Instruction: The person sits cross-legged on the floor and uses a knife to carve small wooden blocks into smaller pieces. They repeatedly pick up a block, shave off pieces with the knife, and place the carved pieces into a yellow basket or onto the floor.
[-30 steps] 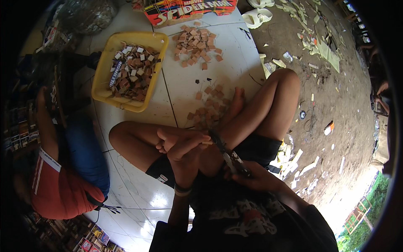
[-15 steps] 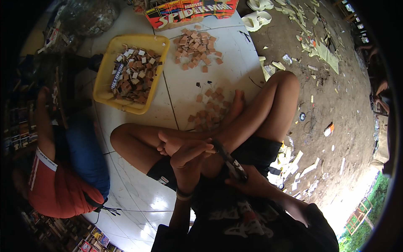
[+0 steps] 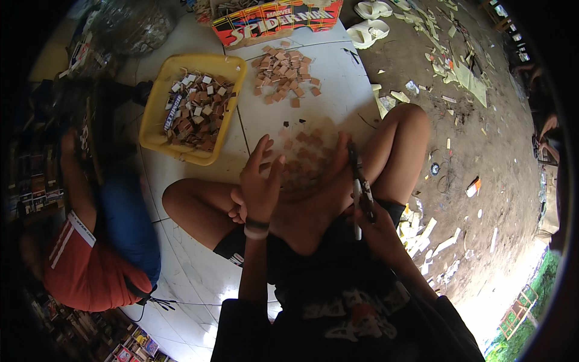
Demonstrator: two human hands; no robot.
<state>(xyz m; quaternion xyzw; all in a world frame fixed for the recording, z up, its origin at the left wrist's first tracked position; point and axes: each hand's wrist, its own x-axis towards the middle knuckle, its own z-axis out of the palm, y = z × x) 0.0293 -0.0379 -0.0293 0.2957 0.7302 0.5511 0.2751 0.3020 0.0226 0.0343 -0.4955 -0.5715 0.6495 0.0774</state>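
My left hand (image 3: 260, 184) hovers over my crossed legs, its fingers spread and nothing visible between them. Just beyond its fingertips lies a small pile of brown square pieces (image 3: 310, 142), blurred and partly covered by my leg. My right hand (image 3: 375, 224) is closed around a long dark tool (image 3: 360, 184) that looks like pliers, held upright with its tip pointing away from me. The tool stands clear of the pile and of the left hand.
Ahead on the white tiled floor is a bigger pile of brown squares (image 3: 284, 72). A yellow basin (image 3: 205, 159) full of brown and white pieces sits ahead left. Behind are a red printed box (image 3: 283, 25) and white sandals (image 3: 369, 33). A person in red (image 3: 90, 265) sits at left.
My hands have drawn apart. The left has moved forward toward the near pile and spread its fingers; the tool in the right has swung upright, to the right.
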